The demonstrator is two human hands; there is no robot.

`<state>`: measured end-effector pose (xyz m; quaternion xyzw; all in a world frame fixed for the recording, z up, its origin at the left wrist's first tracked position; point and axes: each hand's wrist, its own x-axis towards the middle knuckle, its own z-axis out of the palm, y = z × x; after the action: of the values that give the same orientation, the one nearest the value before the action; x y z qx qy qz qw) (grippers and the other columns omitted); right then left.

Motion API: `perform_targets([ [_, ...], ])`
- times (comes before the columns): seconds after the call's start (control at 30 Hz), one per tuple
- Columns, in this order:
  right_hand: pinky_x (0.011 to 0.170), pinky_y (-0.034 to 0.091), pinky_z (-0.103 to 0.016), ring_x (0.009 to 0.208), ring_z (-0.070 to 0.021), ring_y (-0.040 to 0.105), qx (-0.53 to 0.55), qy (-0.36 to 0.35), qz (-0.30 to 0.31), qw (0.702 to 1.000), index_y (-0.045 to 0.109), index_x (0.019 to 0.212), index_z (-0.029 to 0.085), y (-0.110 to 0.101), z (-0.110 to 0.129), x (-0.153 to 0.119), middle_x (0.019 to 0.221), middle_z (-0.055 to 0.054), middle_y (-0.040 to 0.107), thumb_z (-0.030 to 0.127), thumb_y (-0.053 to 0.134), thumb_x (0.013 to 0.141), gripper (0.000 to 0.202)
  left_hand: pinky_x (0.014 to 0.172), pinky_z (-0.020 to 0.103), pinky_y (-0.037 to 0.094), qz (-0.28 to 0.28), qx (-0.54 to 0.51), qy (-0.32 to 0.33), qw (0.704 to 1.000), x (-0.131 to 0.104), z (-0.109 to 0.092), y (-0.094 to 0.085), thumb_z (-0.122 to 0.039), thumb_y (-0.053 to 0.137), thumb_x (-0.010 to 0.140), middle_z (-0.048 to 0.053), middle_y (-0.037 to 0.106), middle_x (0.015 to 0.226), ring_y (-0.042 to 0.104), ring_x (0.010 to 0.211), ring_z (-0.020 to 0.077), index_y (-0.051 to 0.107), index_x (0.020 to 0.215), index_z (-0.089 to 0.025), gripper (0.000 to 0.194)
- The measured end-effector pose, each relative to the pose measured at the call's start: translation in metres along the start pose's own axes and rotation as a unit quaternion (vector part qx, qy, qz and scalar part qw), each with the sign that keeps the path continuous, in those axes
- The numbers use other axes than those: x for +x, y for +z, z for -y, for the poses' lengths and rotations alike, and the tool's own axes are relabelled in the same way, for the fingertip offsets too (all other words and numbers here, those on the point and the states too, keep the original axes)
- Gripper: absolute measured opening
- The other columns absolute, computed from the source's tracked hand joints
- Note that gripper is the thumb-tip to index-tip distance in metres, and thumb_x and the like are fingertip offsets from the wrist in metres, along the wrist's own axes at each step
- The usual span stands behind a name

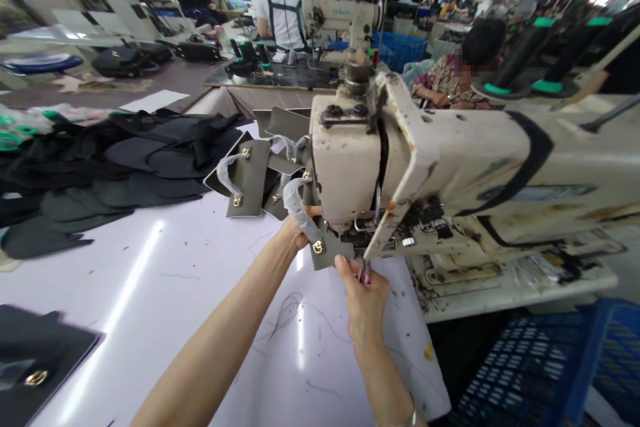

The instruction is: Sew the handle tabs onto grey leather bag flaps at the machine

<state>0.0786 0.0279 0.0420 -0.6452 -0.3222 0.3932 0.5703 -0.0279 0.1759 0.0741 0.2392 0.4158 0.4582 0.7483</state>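
A grey-green bag panel (327,257) lies under the head of the sewing machine (345,167). It carries a plastic-wrapped handle (299,208) and a gold ring fitting (318,247). My left hand (296,232) is closed at the panel's left side, its fingers partly hidden behind the handle. At the panel's near right edge, my right hand (367,290) has its thumb against the material. Its curled fingers hold small pink-handled thread snips (365,274), mostly covered by the hand. The needle area is hidden behind the machine head.
More handled panels (250,177) lie behind my left hand. Dark cut pieces (150,153) are heaped at the left, and another dark panel (45,360) sits front left. Loose threads (290,313) lie on the white table (200,293). A blue crate (545,367) stands lower right. People work beyond.
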Motion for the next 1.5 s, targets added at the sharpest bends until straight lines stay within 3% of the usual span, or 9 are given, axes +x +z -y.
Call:
perform_targets([
  [0.13,0.048,0.022,-0.023,0.055,-0.0088,0.027,0.023,0.020,-0.015,0.999,0.039,0.052,0.021,0.008,0.002,-0.006,0.054,0.006,0.030,0.050,0.071,0.085,0.054,0.074,0.041,0.066,0.006,-0.018,-0.034,0.999,0.002,0.002,-0.003,-0.012,0.074,0.064,0.010,0.076,0.073,0.077,0.077,0.0290,0.074,0.077,-0.011,0.013],
  [0.23,0.047,0.022,-0.023,0.054,-0.0087,0.025,0.049,0.038,-0.034,0.997,0.036,0.054,0.022,0.014,-0.001,-0.006,0.054,0.006,0.028,0.052,0.070,0.085,0.055,0.078,0.046,0.066,0.015,-0.030,-0.042,0.999,0.004,0.005,-0.006,-0.014,0.074,0.067,0.013,0.078,0.081,0.077,0.086,0.0316,0.076,0.087,-0.010,0.021],
  [0.37,0.046,0.022,-0.024,0.053,-0.0090,0.026,0.061,0.044,-0.052,0.996,0.040,0.055,0.021,0.019,-0.007,-0.006,0.054,0.006,0.030,0.056,0.070,0.084,0.054,0.079,0.046,0.066,0.012,-0.022,-0.007,1.000,0.004,0.008,-0.007,-0.009,0.073,0.067,0.012,0.079,0.086,0.077,0.086,0.0325,0.076,0.089,-0.009,0.022],
  [0.57,0.049,0.029,-0.023,0.056,-0.0103,0.033,0.069,0.033,-0.065,0.995,0.052,0.057,0.018,0.024,-0.003,-0.003,0.054,0.005,0.038,0.055,0.069,0.086,0.050,0.071,0.043,0.067,0.000,-0.019,0.016,1.000,0.005,0.007,-0.010,-0.005,0.074,0.063,0.011,0.077,0.075,0.076,0.068,0.0282,0.074,0.079,-0.007,0.016],
  [0.67,0.052,0.033,-0.024,0.057,-0.0114,0.038,0.085,0.033,-0.070,0.993,0.055,0.058,0.017,0.028,0.001,-0.001,0.055,0.003,0.043,0.055,0.069,0.085,0.049,0.072,0.042,0.067,0.003,-0.040,0.042,0.998,0.007,0.007,-0.014,-0.006,0.077,0.060,0.009,0.077,0.075,0.076,0.070,0.0274,0.068,0.069,-0.011,0.014],
  [0.8,0.058,0.039,-0.025,0.062,-0.0134,0.044,0.112,0.039,-0.082,0.990,0.060,0.063,0.015,0.035,0.006,0.000,0.059,0.001,0.051,0.052,0.071,0.084,0.044,0.075,0.044,0.067,0.005,-0.051,0.038,0.998,0.009,0.007,-0.018,-0.008,0.077,0.060,0.010,0.077,0.078,0.076,0.073,0.0286,0.069,0.073,-0.011,0.016],
  [1.13,0.053,0.027,-0.024,0.059,-0.0099,0.027,0.115,0.025,-0.062,0.991,0.042,0.057,0.020,0.038,0.005,-0.003,0.058,0.006,0.030,0.047,0.070,0.087,0.049,0.080,0.046,0.066,-0.004,-0.058,0.048,0.997,0.001,0.008,-0.019,-0.011,0.080,0.064,0.009,0.077,0.079,0.076,0.075,0.0285,0.073,0.085,-0.010,0.022],
  [1.5,0.059,0.039,-0.025,0.061,-0.0127,0.044,0.114,0.031,-0.080,0.990,0.061,0.060,0.016,0.036,0.008,0.001,0.058,0.002,0.050,0.049,0.072,0.083,0.042,0.076,0.042,0.066,-0.085,-0.094,0.068,0.990,-0.015,0.021,-0.029,-0.007,0.074,0.064,0.009,0.076,0.076,0.073,0.065,0.0235,0.069,0.085,-0.008,0.022],
])
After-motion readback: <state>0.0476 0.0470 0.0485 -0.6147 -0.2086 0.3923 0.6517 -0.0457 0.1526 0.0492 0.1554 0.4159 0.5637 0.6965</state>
